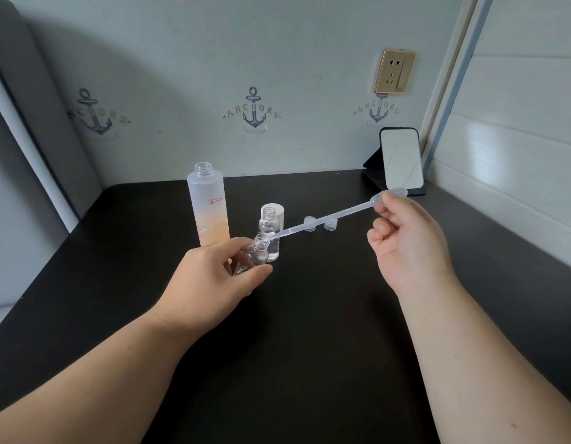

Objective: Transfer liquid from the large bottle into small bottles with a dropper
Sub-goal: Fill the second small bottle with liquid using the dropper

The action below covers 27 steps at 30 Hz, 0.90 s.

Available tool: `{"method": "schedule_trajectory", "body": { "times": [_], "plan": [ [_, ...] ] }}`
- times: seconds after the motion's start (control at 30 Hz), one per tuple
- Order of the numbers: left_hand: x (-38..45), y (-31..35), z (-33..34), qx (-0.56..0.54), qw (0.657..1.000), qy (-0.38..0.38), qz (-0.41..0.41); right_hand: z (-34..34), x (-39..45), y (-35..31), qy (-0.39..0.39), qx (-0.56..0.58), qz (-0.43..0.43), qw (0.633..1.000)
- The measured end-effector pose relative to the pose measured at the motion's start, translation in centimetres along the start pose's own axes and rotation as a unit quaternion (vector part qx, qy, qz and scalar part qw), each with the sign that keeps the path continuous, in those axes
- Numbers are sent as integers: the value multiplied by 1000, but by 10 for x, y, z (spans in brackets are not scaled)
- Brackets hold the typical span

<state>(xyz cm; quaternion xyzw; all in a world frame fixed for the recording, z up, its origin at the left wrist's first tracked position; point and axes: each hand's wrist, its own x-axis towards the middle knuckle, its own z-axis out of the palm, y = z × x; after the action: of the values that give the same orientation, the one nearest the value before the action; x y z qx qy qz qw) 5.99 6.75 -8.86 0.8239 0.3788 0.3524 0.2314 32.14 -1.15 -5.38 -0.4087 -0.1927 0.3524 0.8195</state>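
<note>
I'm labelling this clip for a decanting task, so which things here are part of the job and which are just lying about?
In use:
- dropper, right hand
- tilted small bottle, left hand
- standing small bottle
- large bottle
- two small caps
- white cap

Lying about:
- mirror
- wall socket

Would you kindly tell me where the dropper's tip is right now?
Left of centre in the head view, the dropper tip sits at the mouth of the small bottle held in the left hand.

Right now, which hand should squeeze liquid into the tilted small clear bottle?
Right hand: it pinches the translucent plastic dropper by its bulb, tip at the bottle's mouth. Left hand holds that bottle.
</note>
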Motion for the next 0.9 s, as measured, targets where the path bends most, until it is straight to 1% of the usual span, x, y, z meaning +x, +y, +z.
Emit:
{"method": "schedule_trajectory", "body": {
  "times": [0.53, 0.73, 0.9],
  "plan": [
    [-1, 5, -2, 3, 1000, -3, 1, -4, 2, 0, -10, -21, -20, 1000],
    [0, 7, -1, 19, 1000, 3, -5, -3, 0, 0, 15, 2, 11, 1000],
    [0, 6, -1, 8, 1000, -5, -6, -3, 0, -1, 27, 22, 29, 999]
  ]
}}
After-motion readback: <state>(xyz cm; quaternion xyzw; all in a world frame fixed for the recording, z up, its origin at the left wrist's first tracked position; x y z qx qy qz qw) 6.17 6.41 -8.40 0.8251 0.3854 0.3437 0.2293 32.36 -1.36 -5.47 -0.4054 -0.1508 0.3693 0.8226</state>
